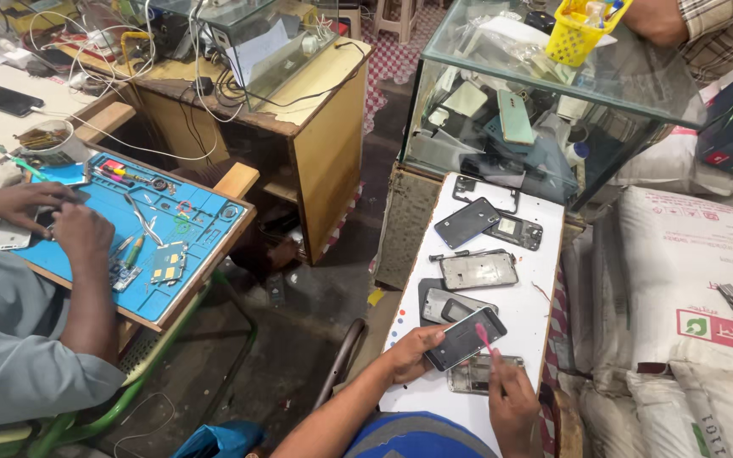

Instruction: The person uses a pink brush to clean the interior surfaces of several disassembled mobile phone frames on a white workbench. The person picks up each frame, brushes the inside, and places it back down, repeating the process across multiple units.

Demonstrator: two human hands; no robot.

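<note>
Black phone [465,337] gripped in left hand [409,352] fingers, right hand [512,399] fingers pinching pink tool [483,337] on it

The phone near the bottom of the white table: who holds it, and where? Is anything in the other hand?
The left hand grips the dark phone by its lower left corner; the right hand holds a pink tool by its lower end.
</note>
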